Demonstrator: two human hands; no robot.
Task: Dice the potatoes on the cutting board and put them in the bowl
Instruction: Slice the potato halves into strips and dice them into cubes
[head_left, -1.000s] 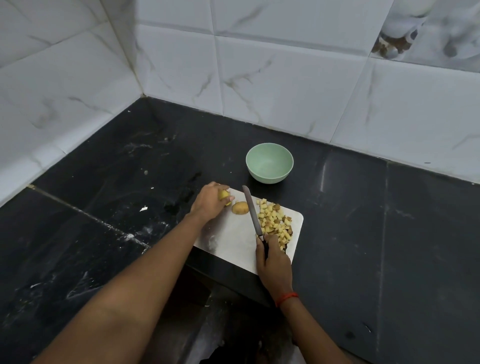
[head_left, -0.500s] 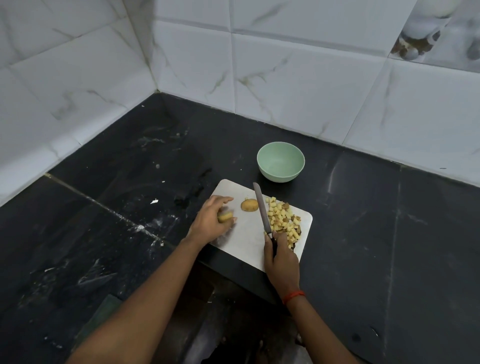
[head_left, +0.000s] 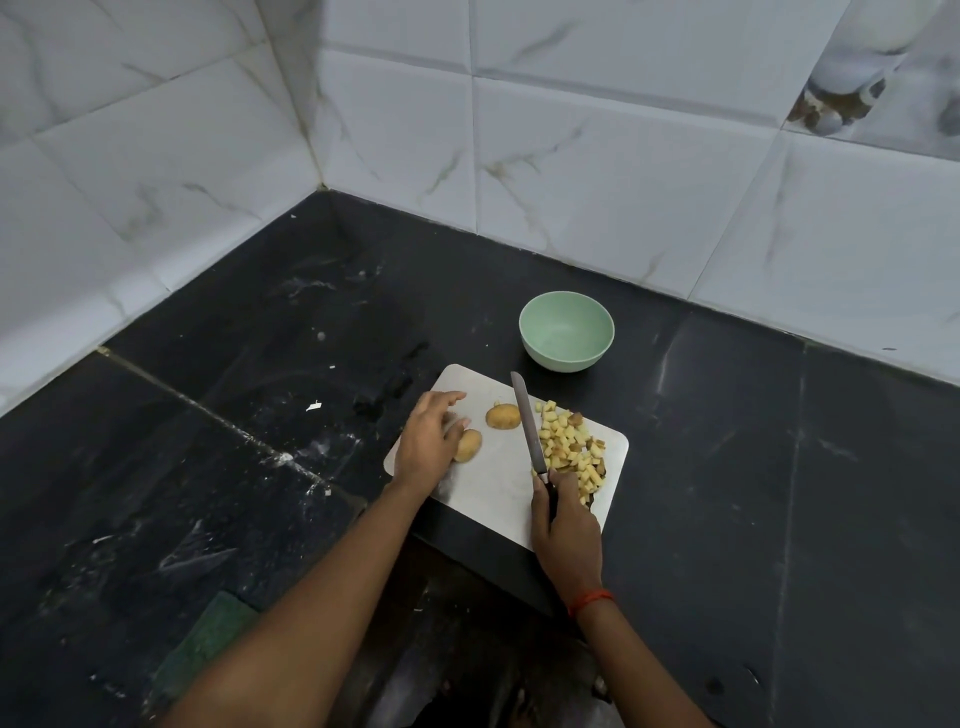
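Observation:
A white cutting board (head_left: 491, 486) lies on the black counter. On its right side sits a pile of diced potato (head_left: 569, 449). A potato half (head_left: 503, 417) lies near the board's middle, and a second potato piece (head_left: 467, 445) lies just left of it. My left hand (head_left: 428, 441) rests on the board with its fingers fairly straight, its thumb side touching that second piece. My right hand (head_left: 563, 530) grips the handle of a knife (head_left: 527, 421), whose blade points away from me along the left edge of the diced pile. The pale green bowl (head_left: 566, 332) stands empty behind the board.
White marble-look tiled walls (head_left: 597, 156) meet in a corner at the back left. A green scrub pad (head_left: 208, 639) lies on the counter (head_left: 779, 467) at the near left. The counter's front edge runs just below the board.
My left hand brought the small potato piece from the board's far edge toward me and laid it on the board, fingers loosening. The knife stayed beside the diced pile.

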